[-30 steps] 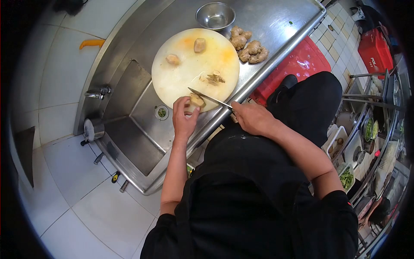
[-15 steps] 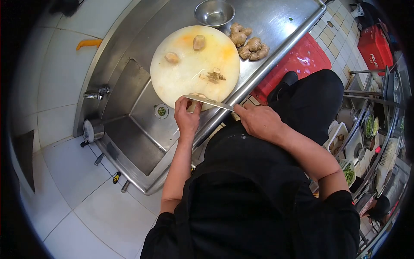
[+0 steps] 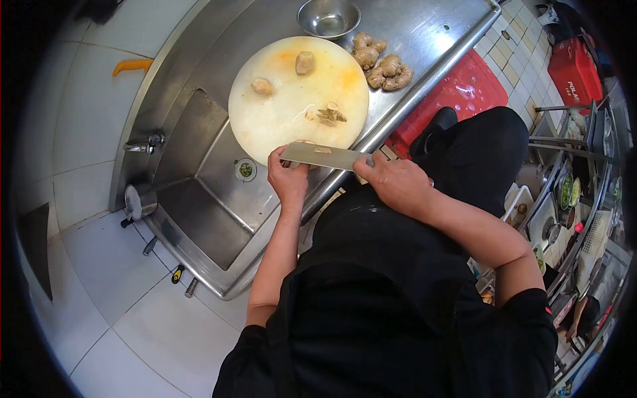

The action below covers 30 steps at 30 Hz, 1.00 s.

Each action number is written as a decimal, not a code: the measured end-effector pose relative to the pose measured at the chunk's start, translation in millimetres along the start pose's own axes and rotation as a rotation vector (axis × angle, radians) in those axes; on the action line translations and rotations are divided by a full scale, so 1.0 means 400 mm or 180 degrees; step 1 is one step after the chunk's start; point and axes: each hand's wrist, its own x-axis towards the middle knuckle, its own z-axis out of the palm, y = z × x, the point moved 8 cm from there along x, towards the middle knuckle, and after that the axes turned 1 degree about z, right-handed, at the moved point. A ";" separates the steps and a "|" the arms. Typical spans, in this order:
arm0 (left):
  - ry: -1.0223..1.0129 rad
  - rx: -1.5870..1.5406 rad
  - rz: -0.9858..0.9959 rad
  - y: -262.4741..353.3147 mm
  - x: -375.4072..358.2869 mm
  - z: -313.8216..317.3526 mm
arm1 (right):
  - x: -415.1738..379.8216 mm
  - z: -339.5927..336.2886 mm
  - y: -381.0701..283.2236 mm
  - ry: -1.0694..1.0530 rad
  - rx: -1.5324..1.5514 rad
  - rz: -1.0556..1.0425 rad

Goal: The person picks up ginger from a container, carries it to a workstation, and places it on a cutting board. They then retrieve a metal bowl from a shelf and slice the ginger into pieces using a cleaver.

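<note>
My right hand is closed around the handle of a cleaver. Its broad blade now faces up, with a pale scrap stuck to it. Behind the blade, my left hand grips a piece of ginger that the cleaver mostly hides. Both hands are at the near edge of a round white cutting board. On the board lie a peeled ginger piece, a smaller peeled piece and a little heap of peelings. Unpeeled ginger roots rest on the steel beside the board.
A metal bowl stands past the board. The board partly overhangs a steel sink with a tap on its far wall. Below the counter's edge is a red surface. Shelves with food containers stand at right, with another person's arm low there.
The cleaver has turned from nearly edge-on to showing its flat side, and a scrap now shows on it. My right hand has shifted slightly. The left hand keeps its grip.
</note>
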 end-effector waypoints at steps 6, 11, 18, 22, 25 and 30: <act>-0.0083 -0.0349 -0.0210 -0.004 0.004 0.007 | 0.043 0.032 0.017 -0.0403 0.0317 0.0068; -0.0147 -0.0531 -0.0127 -0.014 0.011 0.016 | 0.069 0.026 0.040 -0.0720 0.0488 0.0198; -0.0278 -0.0498 0.0290 -0.021 0.012 0.009 | 0.126 0.085 0.085 -0.0859 0.1204 0.0332; -0.0294 0.0257 0.0828 0.039 0.000 -0.013 | 0.095 0.087 0.088 -0.0515 0.1456 0.0558; -0.0359 0.0421 0.0907 0.092 -0.010 -0.013 | 0.063 0.053 0.083 -0.0353 0.1391 0.0535; -0.0700 0.1072 0.1014 0.100 -0.003 0.017 | 0.016 0.036 0.079 -0.0559 0.1196 0.0518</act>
